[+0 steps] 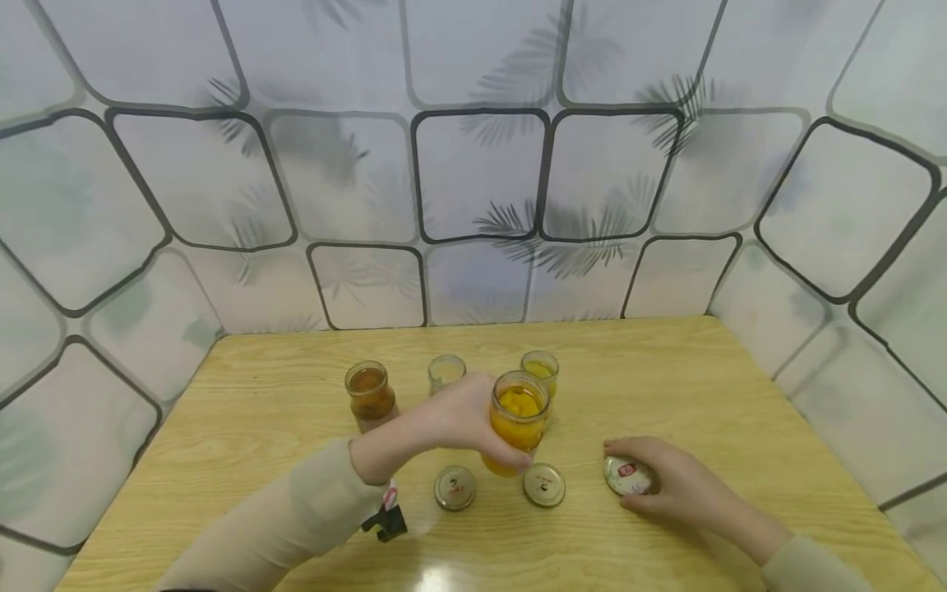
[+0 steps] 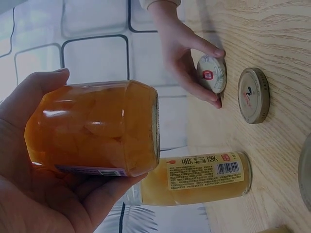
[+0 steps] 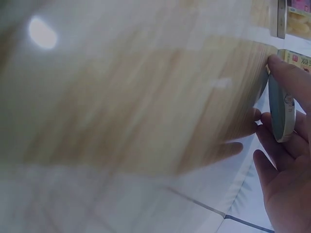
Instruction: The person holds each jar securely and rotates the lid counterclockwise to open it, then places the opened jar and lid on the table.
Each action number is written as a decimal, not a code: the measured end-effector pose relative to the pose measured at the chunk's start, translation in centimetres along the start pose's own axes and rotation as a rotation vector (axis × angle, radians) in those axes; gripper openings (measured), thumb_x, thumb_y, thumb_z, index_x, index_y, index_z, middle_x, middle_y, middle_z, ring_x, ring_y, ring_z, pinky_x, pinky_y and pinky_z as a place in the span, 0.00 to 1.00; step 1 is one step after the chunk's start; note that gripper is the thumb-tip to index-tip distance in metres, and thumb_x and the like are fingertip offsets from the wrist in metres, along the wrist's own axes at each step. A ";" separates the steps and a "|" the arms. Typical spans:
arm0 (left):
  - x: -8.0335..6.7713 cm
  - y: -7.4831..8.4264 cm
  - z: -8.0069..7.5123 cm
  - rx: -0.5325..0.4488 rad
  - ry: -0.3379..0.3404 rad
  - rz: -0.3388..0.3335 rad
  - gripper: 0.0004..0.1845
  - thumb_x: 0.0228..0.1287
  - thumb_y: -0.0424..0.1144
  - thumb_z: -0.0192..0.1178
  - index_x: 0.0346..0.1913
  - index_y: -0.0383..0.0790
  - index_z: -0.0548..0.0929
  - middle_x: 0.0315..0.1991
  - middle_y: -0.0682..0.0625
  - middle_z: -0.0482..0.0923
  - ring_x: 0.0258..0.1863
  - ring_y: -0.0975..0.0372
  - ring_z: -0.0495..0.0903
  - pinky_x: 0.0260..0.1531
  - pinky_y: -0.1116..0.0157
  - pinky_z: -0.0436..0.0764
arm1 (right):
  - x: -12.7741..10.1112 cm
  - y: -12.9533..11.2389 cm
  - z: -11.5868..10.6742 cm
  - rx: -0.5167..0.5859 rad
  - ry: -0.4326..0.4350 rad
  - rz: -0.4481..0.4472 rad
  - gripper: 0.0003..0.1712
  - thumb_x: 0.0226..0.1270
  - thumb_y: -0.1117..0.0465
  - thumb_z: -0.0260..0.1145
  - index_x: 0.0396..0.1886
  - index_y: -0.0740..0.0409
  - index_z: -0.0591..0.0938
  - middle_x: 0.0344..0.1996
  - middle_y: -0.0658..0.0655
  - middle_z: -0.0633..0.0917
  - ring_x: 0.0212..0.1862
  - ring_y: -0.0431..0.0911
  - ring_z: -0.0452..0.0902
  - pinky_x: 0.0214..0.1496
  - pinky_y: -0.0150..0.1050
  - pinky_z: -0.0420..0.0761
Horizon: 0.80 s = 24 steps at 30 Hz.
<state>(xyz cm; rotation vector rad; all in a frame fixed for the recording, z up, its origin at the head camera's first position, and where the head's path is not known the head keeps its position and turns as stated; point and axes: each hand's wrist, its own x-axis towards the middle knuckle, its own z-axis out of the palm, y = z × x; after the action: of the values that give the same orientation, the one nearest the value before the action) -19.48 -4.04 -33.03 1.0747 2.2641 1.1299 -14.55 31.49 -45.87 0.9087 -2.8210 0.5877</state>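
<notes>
My left hand grips an open glass jar of orange fruit pieces, held up off the table, fingers and thumb wrapped round its side. Farther to the right, my right hand pinches a round pale lid with a red mark between thumb and fingertips. That lid is close to the tabletop; whether it touches the wood I cannot tell. Two gold lids, one on the left and one on the right, lie flat in front of the jars. A labelled jar of yellow fruit stands behind the held jar.
An open jar with brownish contents stands at the left. Another open glass jar is partly hidden behind my left arm. A small black object shows beside the left sleeve. Patterned cloth surrounds the wooden table.
</notes>
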 end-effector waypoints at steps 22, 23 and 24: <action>1.7 -0.6 1.3 -0.007 0.035 -0.011 0.15 0.51 0.38 0.82 0.39 0.44 0.86 0.30 0.58 0.86 0.27 0.73 0.78 0.33 0.73 0.81 | -0.1 0.6 -0.6 -0.078 -0.002 -0.080 0.36 0.54 0.53 0.86 0.62 0.56 0.85 0.57 0.53 0.90 0.56 0.53 0.87 0.57 0.54 0.87; 1.9 -0.7 1.5 0.000 0.040 -0.016 0.16 0.51 0.39 0.82 0.40 0.45 0.86 0.32 0.58 0.87 0.29 0.73 0.79 0.34 0.73 0.81 | -0.2 0.7 -0.6 -0.077 0.002 -0.083 0.35 0.54 0.53 0.86 0.62 0.56 0.85 0.56 0.53 0.91 0.55 0.52 0.87 0.57 0.53 0.87; 2.2 -0.7 1.7 0.006 0.042 -0.019 0.17 0.50 0.40 0.82 0.42 0.45 0.86 0.33 0.57 0.87 0.30 0.74 0.80 0.36 0.72 0.82 | -0.2 0.7 -0.6 -0.076 0.005 -0.086 0.35 0.54 0.53 0.86 0.62 0.56 0.85 0.56 0.52 0.91 0.55 0.51 0.87 0.57 0.53 0.87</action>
<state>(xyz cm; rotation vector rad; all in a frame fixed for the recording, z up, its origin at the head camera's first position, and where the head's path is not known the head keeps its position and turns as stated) -20.14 -1.73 -34.65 1.0390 2.3061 1.1498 -14.81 32.37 -45.57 1.0067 -2.7630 0.4683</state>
